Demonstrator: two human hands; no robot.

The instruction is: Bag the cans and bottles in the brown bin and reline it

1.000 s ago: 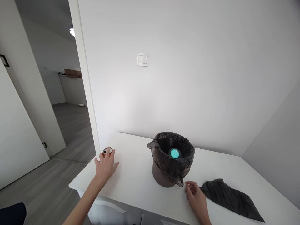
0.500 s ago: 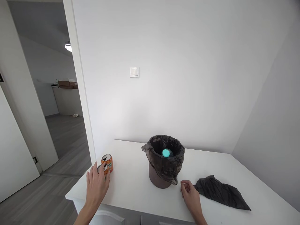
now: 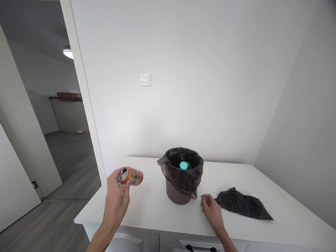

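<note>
My left hand (image 3: 115, 194) grips an orange drink can (image 3: 132, 176), tipped on its side above the white tabletop, its opened top toward the hand. A second patch of orange can (image 3: 121, 187) shows between the fingers and thumb; whether it is held or standing behind is unclear. My right hand (image 3: 212, 209) rests on the table with fingers curled in, holding nothing visible, between the bin and a black plastic bag (image 3: 244, 204). The brown bin (image 3: 178, 193) wears a black liner (image 3: 187, 182) folded over its rim. Inside sits a bottle with a turquoise cap (image 3: 183, 165).
The white tabletop (image 3: 154, 217) meets a wall with a light switch (image 3: 146, 79). Cabinet fronts with a dark handle (image 3: 201, 248) lie below its front edge. At the left, an open doorway leads to a room with cardboard boxes (image 3: 67, 96).
My left hand has closed on a can, lifted it, tipped it over and moved slightly right. The view has shifted a little; my right hand keeps its place by the bin.
</note>
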